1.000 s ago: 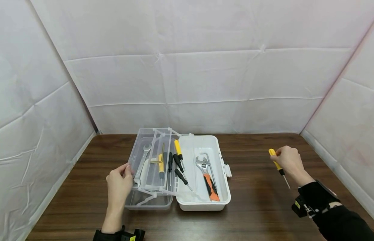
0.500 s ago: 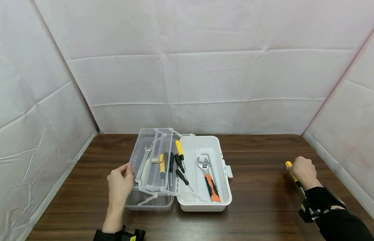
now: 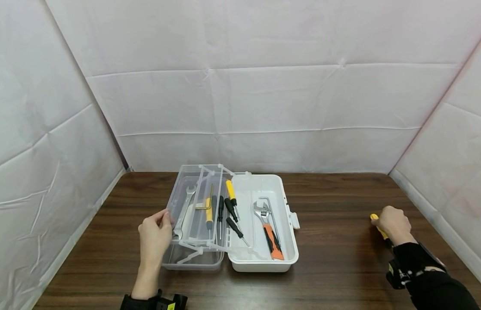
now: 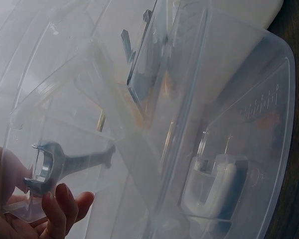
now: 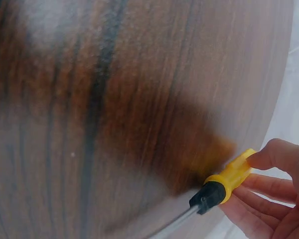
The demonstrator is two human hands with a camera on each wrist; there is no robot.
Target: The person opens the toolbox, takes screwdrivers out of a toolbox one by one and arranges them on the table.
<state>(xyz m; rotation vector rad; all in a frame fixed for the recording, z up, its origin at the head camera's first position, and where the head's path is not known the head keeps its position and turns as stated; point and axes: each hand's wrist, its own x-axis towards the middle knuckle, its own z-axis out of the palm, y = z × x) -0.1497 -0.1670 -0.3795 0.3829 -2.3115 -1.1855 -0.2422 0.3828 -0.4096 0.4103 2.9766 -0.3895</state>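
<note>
At the table's right side my right hand (image 3: 393, 224) holds a yellow-and-black screwdriver (image 5: 234, 174) by its handle, thumb on one side and fingers on the other. Its metal shaft is mostly hidden by the wrist in the head view. My left hand (image 3: 154, 234) pinches the left edge of the clear plastic tray (image 3: 173, 193) of an opened toolbox. An open-end wrench (image 4: 47, 167) shows through the plastic beside the left fingers. A brass-coloured hex key (image 3: 207, 206) and a yellow-handled screwdriver (image 3: 209, 217) also lie in that clear half.
The toolbox's white base (image 3: 263, 268) holds an orange-and-black adjustable wrench (image 3: 272, 241) and a silver hex key (image 3: 274, 221). Several screwdrivers lie around the middle, including a yellow one (image 3: 230, 189) and a black one (image 3: 234, 227). White sheeting (image 3: 275, 99) walls the wooden table (image 3: 333, 267).
My right hand has moved right and slightly nearer with the screwdriver, lowering it toward the tabletop. The left hand keeps its pinch on the tray edge.
</note>
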